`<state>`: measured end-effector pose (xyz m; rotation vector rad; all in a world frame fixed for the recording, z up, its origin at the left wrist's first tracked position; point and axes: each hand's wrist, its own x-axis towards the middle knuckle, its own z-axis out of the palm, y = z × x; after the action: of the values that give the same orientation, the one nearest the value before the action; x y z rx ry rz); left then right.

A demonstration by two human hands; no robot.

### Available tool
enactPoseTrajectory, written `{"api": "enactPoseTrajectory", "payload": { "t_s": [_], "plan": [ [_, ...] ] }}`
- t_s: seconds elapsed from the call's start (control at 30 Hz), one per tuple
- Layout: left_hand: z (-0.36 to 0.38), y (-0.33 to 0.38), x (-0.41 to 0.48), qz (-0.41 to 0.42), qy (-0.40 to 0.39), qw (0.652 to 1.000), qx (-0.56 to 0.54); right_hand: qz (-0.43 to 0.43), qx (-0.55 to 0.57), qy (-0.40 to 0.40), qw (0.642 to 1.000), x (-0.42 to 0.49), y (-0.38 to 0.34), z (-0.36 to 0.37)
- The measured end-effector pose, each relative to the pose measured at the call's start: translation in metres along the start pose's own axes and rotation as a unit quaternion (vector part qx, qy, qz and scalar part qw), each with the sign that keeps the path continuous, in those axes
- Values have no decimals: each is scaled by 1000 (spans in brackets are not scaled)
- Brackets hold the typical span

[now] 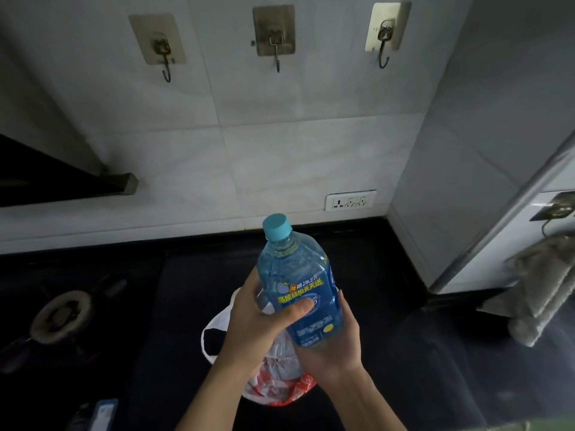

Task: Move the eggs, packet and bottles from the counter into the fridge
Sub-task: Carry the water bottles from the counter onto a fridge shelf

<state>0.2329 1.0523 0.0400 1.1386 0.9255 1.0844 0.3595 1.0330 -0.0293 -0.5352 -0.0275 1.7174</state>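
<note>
L hand (258, 325), R hand (334, 349) grip bottle (295, 269); yellow Chinese label (300, 289) txt.

Two hands in view: left hand (259, 325), right hand (334, 346). Both bare. Left forearm (211, 399) and right forearm (376, 399) bare as well, uncovered as far as lower edge of view. Both forearms slim, wrists narrow. Thumb (297, 309) of left hand broad, nail short and rounded. Nails on right hand too blurred to tell. Dim light hides finer details.
</note>
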Motion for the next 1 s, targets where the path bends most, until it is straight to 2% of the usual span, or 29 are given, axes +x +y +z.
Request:
{"api": "enactPoseTrajectory", "payload": {
  "t_s": [0.17,0.33,0.47,0.57,0.87,1.0],
  "plan": [
    [-2,8,-19,15,5,999,30,2,23,-11,1000,-7,13,7],
    [-6,13,-44,22,71,996,56,38,0,-34,999,-19,28,18],
    [-4,18,-70,36,153,986,57,143,27,-30,989,-26,34,22],
    [2,21,-94,50,213,974,62,196,-8,-10,981,-31,43,18],
    [1,25,-189,71,409,906,81,336,-93,-112,931,-77,99,19],
    [-3,27,-244,53,483,866,115,433,-78,-142,887,-105,139,13]
  ]
}}
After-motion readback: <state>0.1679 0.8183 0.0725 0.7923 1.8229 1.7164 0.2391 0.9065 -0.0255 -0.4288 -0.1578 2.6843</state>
